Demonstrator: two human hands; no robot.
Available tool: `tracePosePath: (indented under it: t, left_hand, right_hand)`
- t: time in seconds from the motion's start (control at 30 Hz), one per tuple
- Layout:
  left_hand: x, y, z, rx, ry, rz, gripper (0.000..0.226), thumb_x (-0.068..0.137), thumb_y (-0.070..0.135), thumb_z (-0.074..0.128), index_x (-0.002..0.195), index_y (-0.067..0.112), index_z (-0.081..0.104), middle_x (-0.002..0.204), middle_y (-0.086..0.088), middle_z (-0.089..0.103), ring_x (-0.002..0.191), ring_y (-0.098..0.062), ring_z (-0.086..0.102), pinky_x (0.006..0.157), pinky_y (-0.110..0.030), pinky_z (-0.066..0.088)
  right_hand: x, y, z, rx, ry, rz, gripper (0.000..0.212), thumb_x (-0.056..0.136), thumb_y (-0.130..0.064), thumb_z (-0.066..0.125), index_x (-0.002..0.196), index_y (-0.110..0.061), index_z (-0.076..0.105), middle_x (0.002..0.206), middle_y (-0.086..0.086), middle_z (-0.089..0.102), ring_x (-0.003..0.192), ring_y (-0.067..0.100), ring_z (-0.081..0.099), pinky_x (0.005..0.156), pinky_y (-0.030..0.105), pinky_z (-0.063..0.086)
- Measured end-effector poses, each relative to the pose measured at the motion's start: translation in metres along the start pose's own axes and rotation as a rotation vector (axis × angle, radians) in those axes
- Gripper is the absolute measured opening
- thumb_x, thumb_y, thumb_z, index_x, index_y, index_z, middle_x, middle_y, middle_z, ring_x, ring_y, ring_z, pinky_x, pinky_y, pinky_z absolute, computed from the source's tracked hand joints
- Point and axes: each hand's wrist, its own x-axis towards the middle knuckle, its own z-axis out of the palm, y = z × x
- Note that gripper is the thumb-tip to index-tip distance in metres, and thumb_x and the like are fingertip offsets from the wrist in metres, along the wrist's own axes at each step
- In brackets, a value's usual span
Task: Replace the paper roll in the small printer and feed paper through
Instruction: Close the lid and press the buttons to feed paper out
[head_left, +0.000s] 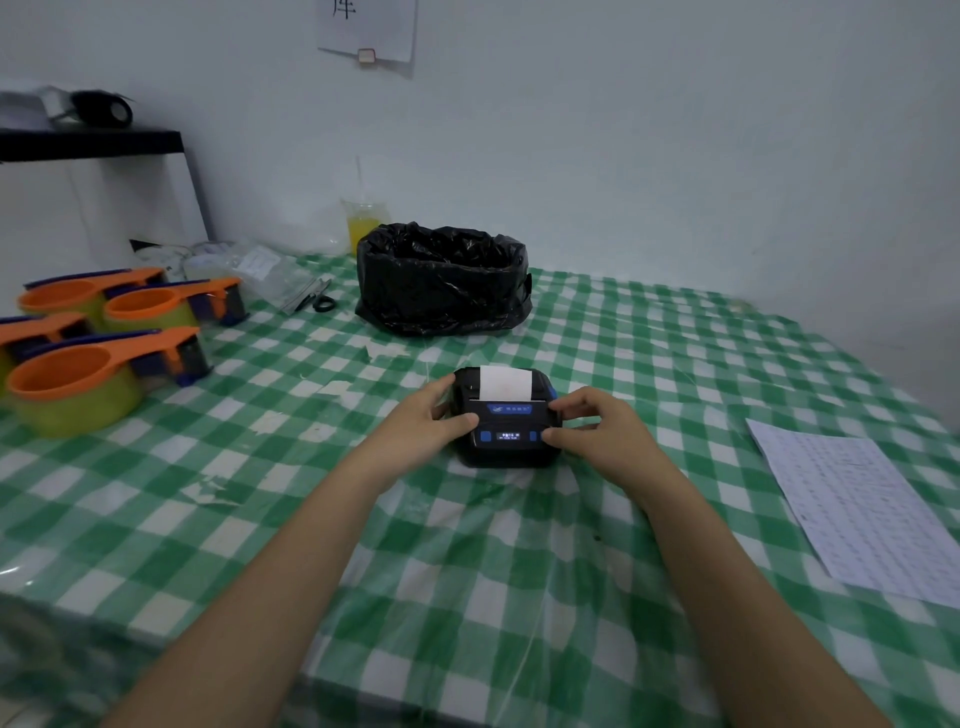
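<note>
A small black printer (506, 447) with blue buttons and a lit display sits on the green checked table (467, 571), its lid down. A strip of white paper (504, 383) sticks out of its top slot. My left hand (426, 421) grips the printer's left side, thumb on the front edge. My right hand (597, 426) holds the right side, with the thumb pressing near the right blue button.
A bin lined with a black bag (444, 280) stands behind the printer. Several orange and green tape dispensers (98, 338) crowd the left. Scissors (319, 300) and plastic bags lie at the back left, a cup of yellow drink (363, 223) by the wall, a printed sheet (862, 509) at right.
</note>
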Motion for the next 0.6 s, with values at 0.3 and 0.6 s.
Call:
tracePosePath:
  t: [0.3,0.6]
  left_hand:
    - [-0.0031,0.0028,0.0053,0.025,0.023,0.031,0.057,0.091,0.019,0.057,0.144,0.021,0.036,0.149,0.002,0.042,0.137,-0.016,0.039,0.108,-0.033,0.033]
    - [-0.0018,-0.0006,0.0036,0.035,0.013,0.027,0.059,0.090,0.022,0.057,0.145,0.021,0.036,0.149,0.002,0.043,0.139,-0.017,0.038,0.115,-0.041,0.031]
  right_hand:
    - [0.0008,-0.0025,-0.0004,-0.018,0.008,0.011,0.024,0.077,-0.015,0.074,0.099,-0.018,0.064,0.105,0.001,0.060,0.095,0.021,0.060,0.078,0.029,0.049]
    - [0.0008,-0.0004,0.0001,-0.035,0.006,-0.003,0.026,0.078,-0.016,0.074,0.101,-0.018,0.064,0.104,0.001,0.060,0.094,0.021,0.061,0.072,0.026,0.046]
